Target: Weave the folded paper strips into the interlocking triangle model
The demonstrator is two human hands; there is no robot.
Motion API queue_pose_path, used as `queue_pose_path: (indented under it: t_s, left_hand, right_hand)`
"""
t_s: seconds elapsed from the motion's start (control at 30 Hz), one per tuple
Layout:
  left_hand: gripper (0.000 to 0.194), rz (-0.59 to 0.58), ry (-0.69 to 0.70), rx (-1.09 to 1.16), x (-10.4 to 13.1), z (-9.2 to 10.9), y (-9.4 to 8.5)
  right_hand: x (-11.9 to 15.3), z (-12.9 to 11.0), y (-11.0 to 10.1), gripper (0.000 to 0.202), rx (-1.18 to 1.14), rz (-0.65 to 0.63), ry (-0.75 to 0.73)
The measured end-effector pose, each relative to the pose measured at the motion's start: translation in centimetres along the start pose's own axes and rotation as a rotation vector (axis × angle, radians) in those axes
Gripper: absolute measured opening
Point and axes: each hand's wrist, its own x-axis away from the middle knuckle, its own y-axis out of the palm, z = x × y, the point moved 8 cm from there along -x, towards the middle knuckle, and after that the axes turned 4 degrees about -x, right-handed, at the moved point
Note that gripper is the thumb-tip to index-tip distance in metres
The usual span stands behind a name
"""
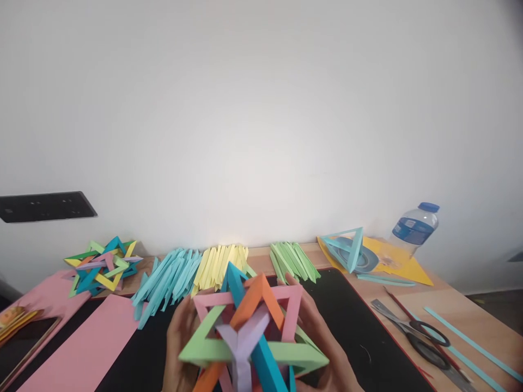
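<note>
A many-coloured paper star model [245,337] of interlocked pink, green, orange, blue and lilac strips fills the bottom centre, close to the camera. My left hand [180,340] wraps round its left side, with the fingers partly behind the paper. Round the right side curls my right hand [322,343], its fingertips behind the pink and green strips. Beyond the hands lie bundles of folded strips: blue [169,280], yellow [220,264] and green [293,261]. A second colourful star [104,265] sits at the far left.
A black mat [359,332] covers the middle of the table. Pink paper [85,343] lies at left, near a phone [24,343]. At right are scissors [425,337], blue strips [474,340], a blue triangular paper frame [355,250], yellow paper [417,271] and a bottle [414,228]. A wall stands behind.
</note>
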Motion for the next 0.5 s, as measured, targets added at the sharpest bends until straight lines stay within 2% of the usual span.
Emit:
queue_pose_path:
  t_s: [0.07, 0.17, 0.23, 0.37, 0.5]
  left_hand:
    - [0.106, -0.093, -0.006, 0.031, 0.1, 0.2, 1.5]
    - [0.112, -0.133, -0.117, 0.026, -0.3, -0.6, 2.3]
    - [0.102, -0.108, -0.162, -0.034, -1.1, -1.1, 2.2]
    - [0.094, -0.196, -0.133, -0.144, -3.5, -1.5, 2.9]
    - [0.082, -0.151, -0.173, -0.199, -5.9, -2.0, 2.8]
  right_hand:
    - [-0.2, 0.9, -0.1, 0.089, -0.084, -0.004, 0.050]
    - [-0.9, 1.6, -0.4, 0.095, -0.186, 0.019, 0.089]
    - [-1.8, 1.8, -0.5, 0.098, -0.240, 0.025, 0.099]
    - [-4.1, 2.9, -1.1, 0.094, -0.316, 0.040, 0.112]
    - [-6.7, 5.0, -1.3, 0.089, -0.260, -0.028, 0.138]
